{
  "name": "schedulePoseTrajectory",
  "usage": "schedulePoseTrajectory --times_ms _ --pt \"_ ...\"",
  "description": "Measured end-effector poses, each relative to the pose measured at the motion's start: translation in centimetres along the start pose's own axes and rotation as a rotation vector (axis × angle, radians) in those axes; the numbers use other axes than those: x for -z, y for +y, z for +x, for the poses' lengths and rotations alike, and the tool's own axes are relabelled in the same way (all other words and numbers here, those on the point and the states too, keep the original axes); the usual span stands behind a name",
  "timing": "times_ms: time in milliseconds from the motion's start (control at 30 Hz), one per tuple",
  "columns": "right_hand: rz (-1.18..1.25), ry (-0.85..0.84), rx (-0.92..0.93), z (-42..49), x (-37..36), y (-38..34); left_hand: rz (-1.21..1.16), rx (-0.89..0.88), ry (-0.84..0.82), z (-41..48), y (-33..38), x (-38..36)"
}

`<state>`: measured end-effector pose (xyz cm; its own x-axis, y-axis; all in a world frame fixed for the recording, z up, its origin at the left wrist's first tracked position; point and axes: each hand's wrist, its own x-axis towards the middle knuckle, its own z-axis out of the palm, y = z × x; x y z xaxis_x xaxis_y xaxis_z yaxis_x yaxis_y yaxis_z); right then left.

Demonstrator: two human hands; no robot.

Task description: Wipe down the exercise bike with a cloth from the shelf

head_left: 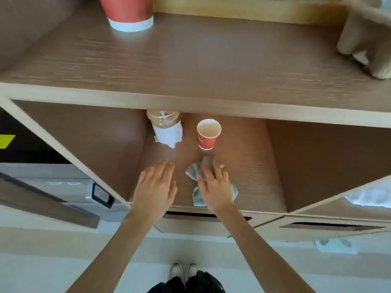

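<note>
Grey cloth (193, 171) lies crumpled on shelf (254, 176). Right hand (215, 187) flat on it, grip apart, likely to gather it. Left hand (155, 185) spread, empty.

Matt wood-grain shelf (243, 166), crumpled grey cloth (195, 171), paper cup (208, 134)

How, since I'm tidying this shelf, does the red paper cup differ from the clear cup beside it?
The red paper cup is opaque and bare; the clear cup is see-through, with white paper wrapped round its lower part. The red paper cup shows fully; the clear cup's top is partly hidden by the shelf board above. The clear cup looks wider than the red paper cup. Both stand upright, side by side.
</note>
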<state>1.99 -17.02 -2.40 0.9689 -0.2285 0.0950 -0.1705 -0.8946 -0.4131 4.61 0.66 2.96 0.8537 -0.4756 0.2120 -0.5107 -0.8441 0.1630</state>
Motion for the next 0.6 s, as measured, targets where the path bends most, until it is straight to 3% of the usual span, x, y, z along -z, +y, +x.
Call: schedulePoseTrajectory --times_ms 200,367,467,600 --pt "-0.317 -0.050 0.123 -0.6 -1.7 2.4 0.005 -0.008 0.013 0.6 0.3 -1.3" --pt "-0.292 -0.185 0.006 -0.5 -2.1 1.5 0.029 -0.024 0.049 0.7 0.8 -1.7" --pt "-0.256 -0.188 0.006 -0.6 -2.1 1.5 0.037 -0.012 0.040 0.3 0.8 -2.2" --pt "-0.155 -0.353 0.032 0.5 0.3 1.7 0.045 0.026 0.024 -0.3 0.9 -2.8"
